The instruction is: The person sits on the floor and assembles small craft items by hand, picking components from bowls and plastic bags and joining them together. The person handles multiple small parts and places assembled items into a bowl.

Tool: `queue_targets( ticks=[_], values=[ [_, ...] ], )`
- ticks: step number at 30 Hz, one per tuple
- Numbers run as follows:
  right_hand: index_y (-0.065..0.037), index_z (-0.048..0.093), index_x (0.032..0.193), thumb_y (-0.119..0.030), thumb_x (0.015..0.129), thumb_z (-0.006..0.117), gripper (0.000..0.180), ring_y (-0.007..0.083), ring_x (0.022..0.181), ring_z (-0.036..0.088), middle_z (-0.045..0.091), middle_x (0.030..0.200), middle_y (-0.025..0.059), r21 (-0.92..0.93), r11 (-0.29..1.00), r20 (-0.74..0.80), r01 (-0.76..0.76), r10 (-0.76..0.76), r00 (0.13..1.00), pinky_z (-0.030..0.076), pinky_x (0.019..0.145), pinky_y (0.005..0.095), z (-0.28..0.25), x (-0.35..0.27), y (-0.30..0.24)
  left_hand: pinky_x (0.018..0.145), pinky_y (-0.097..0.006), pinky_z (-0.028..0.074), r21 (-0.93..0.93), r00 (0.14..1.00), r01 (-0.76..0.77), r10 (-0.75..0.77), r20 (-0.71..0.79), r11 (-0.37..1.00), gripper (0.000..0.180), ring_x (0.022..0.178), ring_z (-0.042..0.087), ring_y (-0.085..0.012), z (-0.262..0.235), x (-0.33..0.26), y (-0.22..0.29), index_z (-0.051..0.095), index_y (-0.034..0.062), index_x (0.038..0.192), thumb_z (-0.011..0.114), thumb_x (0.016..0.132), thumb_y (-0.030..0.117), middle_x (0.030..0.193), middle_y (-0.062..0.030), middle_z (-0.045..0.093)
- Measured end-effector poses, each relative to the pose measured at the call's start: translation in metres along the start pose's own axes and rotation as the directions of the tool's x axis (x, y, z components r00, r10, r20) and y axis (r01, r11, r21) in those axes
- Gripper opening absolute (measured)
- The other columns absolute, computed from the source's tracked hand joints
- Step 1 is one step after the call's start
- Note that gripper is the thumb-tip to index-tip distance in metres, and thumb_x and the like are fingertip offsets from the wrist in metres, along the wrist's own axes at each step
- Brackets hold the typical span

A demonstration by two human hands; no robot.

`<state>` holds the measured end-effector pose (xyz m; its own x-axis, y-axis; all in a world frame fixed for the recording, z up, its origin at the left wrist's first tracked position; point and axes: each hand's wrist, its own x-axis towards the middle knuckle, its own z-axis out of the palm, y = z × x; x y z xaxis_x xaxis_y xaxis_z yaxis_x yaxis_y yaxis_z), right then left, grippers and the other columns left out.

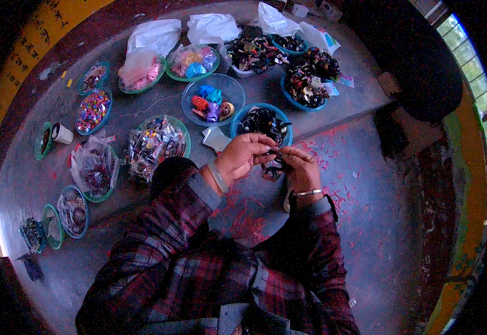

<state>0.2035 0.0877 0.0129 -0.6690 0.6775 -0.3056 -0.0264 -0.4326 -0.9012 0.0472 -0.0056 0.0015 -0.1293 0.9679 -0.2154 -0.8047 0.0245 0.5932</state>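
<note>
My left hand, with a pale bangle at the wrist, has thumb and fingers pinched together. My right hand, wearing a silvery bracelet, pinches close against it. Between the fingertips is a dark hair tie, mostly hidden by the fingers. More dark loops hang or lie just below the hands; I cannot tell which. Right behind the hands stands a blue basket of black hair ties. A small white packet lies to the left of it.
A clear bowl holds coloured bundles. Several baskets of beads and wrapped trinkets stand at left, including a green-rimmed basket. Dark hair ties fill a basket at back right. White plastic bags lie behind. Red scraps litter the floor.
</note>
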Motion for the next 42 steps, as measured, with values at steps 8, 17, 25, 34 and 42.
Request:
queue_targets(
  ticks=[8, 17, 25, 34, 42],
  values=[
    [-0.001, 0.064, 0.085, -0.002, 0.073, 0.058, 0.014, 0.0164, 0.078, 0.058, 0.061, 0.086, 0.0055, -0.188, 0.956, 0.062, 0.225, -0.217, 0.974, 0.047, 0.067, 0.0268, -0.008, 0.006, 0.006, 0.081, -0.03, 0.049, -0.049, 0.997, 0.01, -0.006, 0.082, 0.999, 0.021, 0.093, 0.057, -0.0218, -0.007, 0.001, 0.001, 0.055, -0.0042, 0.099, 0.051, 0.079, 0.001, 0.1, -0.0115, 0.058],
    [0.0, 0.064, 0.085, 0.002, 0.074, 0.054, 0.014, 0.0154, 0.075, 0.057, 0.06, 0.085, 0.0055, -0.247, 0.937, 0.138, 0.248, -0.219, 0.966, 0.047, 0.065, 0.0256, -0.003, 0.001, -0.005, 0.08, -0.028, 0.048, -0.124, 0.995, 0.02, -0.008, 0.096, 0.992, 0.015, 0.088, 0.058, -0.0177, 0.008, -0.005, 0.011, 0.056, -0.0016, 0.091, 0.056, 0.079, 0.006, 0.09, -0.0091, 0.059],
    [0.0, 0.064, 0.085, 0.005, 0.072, 0.053, 0.017, 0.0158, 0.075, 0.057, 0.06, 0.084, 0.0061, -0.284, 0.913, 0.147, 0.293, -0.26, 0.954, 0.047, 0.063, 0.025, -0.008, 0.006, 0.001, 0.078, -0.025, 0.05, 0.015, 0.999, 0.041, -0.041, 0.027, 0.999, 0.019, 0.086, 0.06, -0.0185, -0.008, 0.005, -0.003, 0.056, -0.0067, 0.096, 0.056, 0.079, 0.003, 0.093, -0.0125, 0.06],
    [-0.003, 0.061, 0.094, 0.002, 0.074, 0.054, 0.022, 0.0143, 0.08, 0.056, 0.06, 0.092, 0.0054, -0.215, 0.948, 0.086, 0.236, -0.222, 0.971, 0.046, 0.065, 0.0246, -0.009, 0.006, -0.005, 0.075, -0.025, 0.05, 0.089, 0.998, -0.04, 0.044, -0.042, 0.995, 0.017, 0.082, 0.06, -0.0183, -0.007, 0.004, 0.002, 0.057, -0.0076, 0.091, 0.056, 0.079, 0.004, 0.09, -0.0135, 0.061],
    [-0.002, 0.06, 0.097, -0.017, 0.076, 0.063, 0.026, 0.0125, 0.079, 0.055, 0.06, 0.091, 0.0048, -0.216, 0.974, -0.052, 0.075, -0.088, 0.995, 0.043, 0.065, 0.0233, 0.001, 0.004, -0.01, 0.074, -0.026, 0.049, 0.267, 0.989, -0.116, 0.137, -0.061, 0.957, 0.02, 0.083, 0.06, -0.0175, 0.007, 0.0, 0.002, 0.058, -0.0069, 0.095, 0.055, 0.081, 0.007, 0.093, -0.013, 0.061]
  ],
)
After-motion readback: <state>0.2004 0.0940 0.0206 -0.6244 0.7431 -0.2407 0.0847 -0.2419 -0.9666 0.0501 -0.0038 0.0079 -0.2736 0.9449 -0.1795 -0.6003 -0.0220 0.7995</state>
